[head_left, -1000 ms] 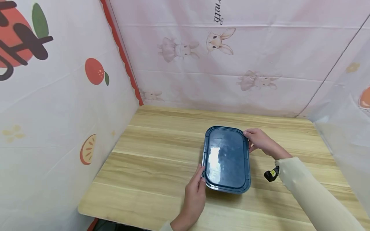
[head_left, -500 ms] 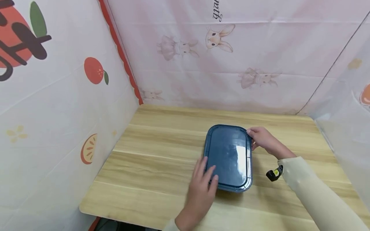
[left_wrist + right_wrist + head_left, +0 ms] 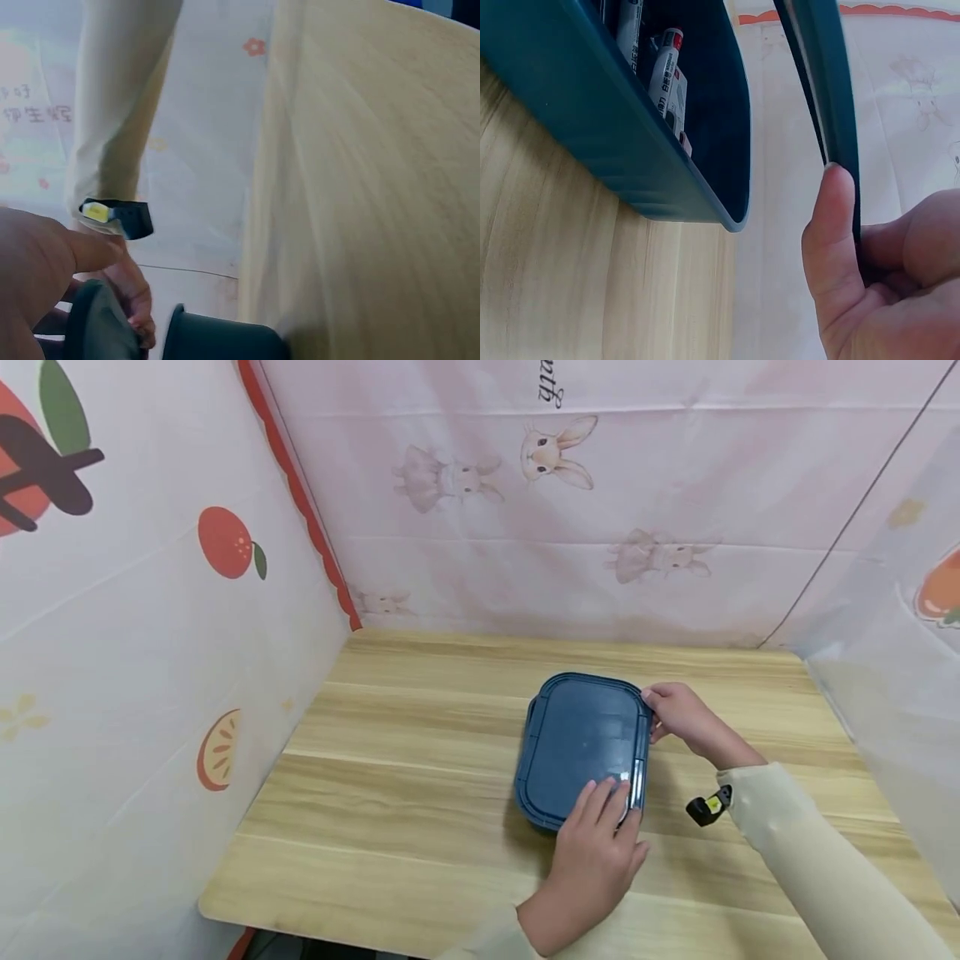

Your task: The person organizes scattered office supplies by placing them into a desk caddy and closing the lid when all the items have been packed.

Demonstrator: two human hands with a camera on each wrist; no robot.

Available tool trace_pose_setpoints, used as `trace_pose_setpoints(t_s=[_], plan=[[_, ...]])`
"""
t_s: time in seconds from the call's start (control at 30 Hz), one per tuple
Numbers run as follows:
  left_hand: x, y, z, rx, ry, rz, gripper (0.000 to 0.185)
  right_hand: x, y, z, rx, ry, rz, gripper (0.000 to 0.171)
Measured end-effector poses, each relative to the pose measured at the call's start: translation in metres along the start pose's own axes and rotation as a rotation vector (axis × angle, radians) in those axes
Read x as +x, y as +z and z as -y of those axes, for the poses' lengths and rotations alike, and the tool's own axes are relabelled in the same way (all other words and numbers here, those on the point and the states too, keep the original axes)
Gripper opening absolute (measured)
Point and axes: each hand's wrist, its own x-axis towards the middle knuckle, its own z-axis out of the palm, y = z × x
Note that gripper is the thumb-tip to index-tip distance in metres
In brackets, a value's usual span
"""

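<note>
A dark blue lid (image 3: 585, 743) is held above an open dark blue bin (image 3: 667, 172), with a gap between them in the right wrist view. My right hand (image 3: 682, 718) pinches the lid's far right corner between thumb and fingers. Across the near right part of the lid's top lie the extended fingers of my left hand (image 3: 596, 868). White pens with printed labels, one a marker (image 3: 664, 71) with a red end, stand inside the bin. From the head view the lid hides the bin's inside.
The wooden table (image 3: 390, 777) spreads out left of the bin. Printed cloth walls stand around it: a pink rabbit cloth (image 3: 465, 527) behind and a white fruit cloth (image 3: 135, 652) at the left. A small black wrist camera (image 3: 708, 807) hangs at the right cuff.
My left hand has let go of the lid's left edge and moved right across its top. The lid has tilted and its near end has swung left. My right hand keeps its grip.
</note>
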Motion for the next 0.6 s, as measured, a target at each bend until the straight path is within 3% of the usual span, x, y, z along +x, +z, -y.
trace_pose_setpoints(t_s=[0.1, 0.4, 0.6], plan=[[-0.002, 0.004, 0.0, -0.015, -0.035, 0.018, 0.029, 0.0, 0.002, 0.0, 0.003, 0.013, 0.001, 0.042], [-0.002, 0.012, 0.004, 0.04, -0.022, -0.141, 0.009, 0.0, 0.005, 0.001, 0.023, 0.031, 0.006, 0.044], [-0.004, 0.008, 0.006, 0.036, -0.022, -0.172, 0.01, -0.001, 0.005, 0.002, 0.058, 0.038, 0.018, 0.046]])
